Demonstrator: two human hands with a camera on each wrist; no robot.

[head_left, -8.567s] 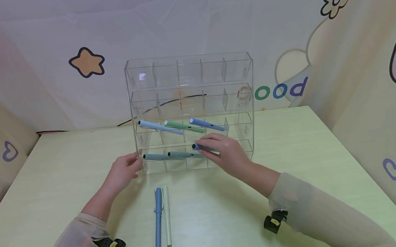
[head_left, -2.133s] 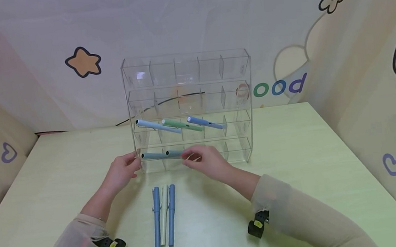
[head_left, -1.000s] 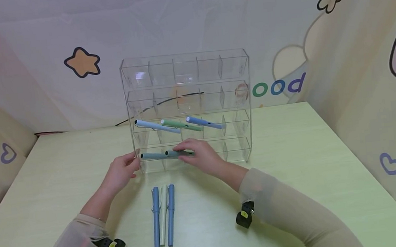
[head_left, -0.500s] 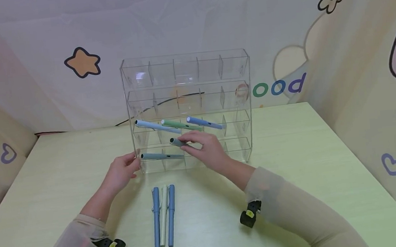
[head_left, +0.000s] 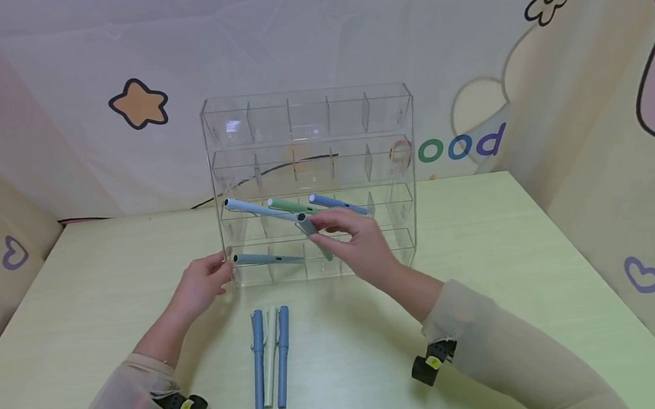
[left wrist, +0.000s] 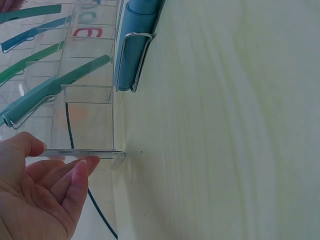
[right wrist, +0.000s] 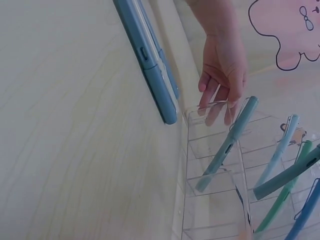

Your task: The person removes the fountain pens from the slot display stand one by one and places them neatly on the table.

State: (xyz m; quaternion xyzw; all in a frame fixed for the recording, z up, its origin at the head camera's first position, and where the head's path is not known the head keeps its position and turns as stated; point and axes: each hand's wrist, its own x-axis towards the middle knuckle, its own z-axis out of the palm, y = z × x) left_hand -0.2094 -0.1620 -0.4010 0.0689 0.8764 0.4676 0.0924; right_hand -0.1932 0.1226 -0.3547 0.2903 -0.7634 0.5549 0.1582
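A clear acrylic pen rack [head_left: 289, 119] with stepped, divided tiers stands on the table. My left hand [head_left: 202, 286] grips its left side panel, thumb on one face and fingers on the other, as the left wrist view shows. My right hand [head_left: 360, 237] pinches a grey-green pen [head_left: 307, 223] near its capped end, held tilted in front of the rack. Another grey-green pen [head_left: 264, 258] lies in the lowest tier at the left. In the tier above lie a light blue pen [head_left: 253, 207], a green pen [head_left: 289, 205] and a blue pen [head_left: 336, 202].
On the table before the rack, a blue pen [head_left: 258, 362], a pale green pen [head_left: 271, 361] and another blue pen [head_left: 284, 360] lie side by side, caps toward the rack. A patterned cloth [head_left: 310, 28] hangs behind the table [head_left: 103, 272].
Earlier, the right hand took a blue pen from the lowest tier, and it now lies beside the other two. Since then it has lifted the second grey-green pen up and rightward. Left hand stays put.
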